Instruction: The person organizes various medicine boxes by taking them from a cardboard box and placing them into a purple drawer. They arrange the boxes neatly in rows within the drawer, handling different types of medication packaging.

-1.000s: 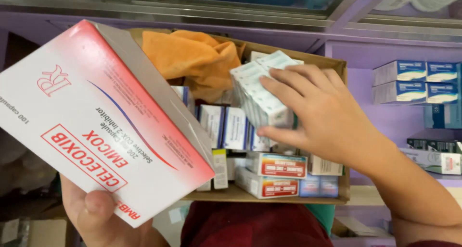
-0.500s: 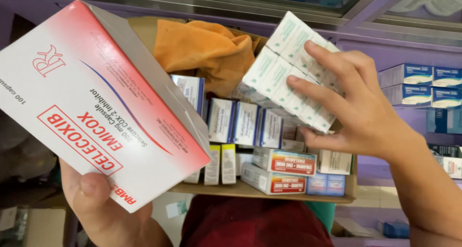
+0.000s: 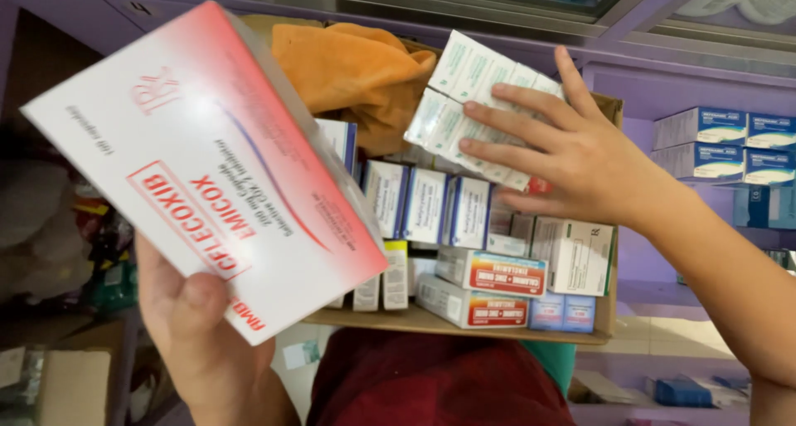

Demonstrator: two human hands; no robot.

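My left hand [image 3: 195,326] has the big white-and-red medicine carton [image 3: 207,165] clamped from below, thumb pressed over its lower corner and the fingers hidden behind it, so I'm carrying it tilted up and off to the left, and that leaves the cardboard box [image 3: 464,325] open to view. My right hand [image 3: 572,156] is up over that box with a bundle of small white-and-green packs [image 3: 468,102] against the palm, fingers spread wide across the faces; I think the thumb grips the far side, but it's hidden, so I can't swear the bundle is fully pinched and not just pressed. The bundle sits above the standing rows, at the box's upper right, touching nothing below that I can see. Underneath, blue-and-white packs [image 3: 427,202] stand on edge in a row, packed tight so they hold each other upright, and flat red-banded packs [image 3: 489,272] lie stacked along the near wall. An orange cloth [image 3: 356,69] is bunched into the far corner. The box rests against my lap. More blue-and-white cartons [image 3: 721,144] are stacked on the purple shelf [image 3: 630,86] at right.
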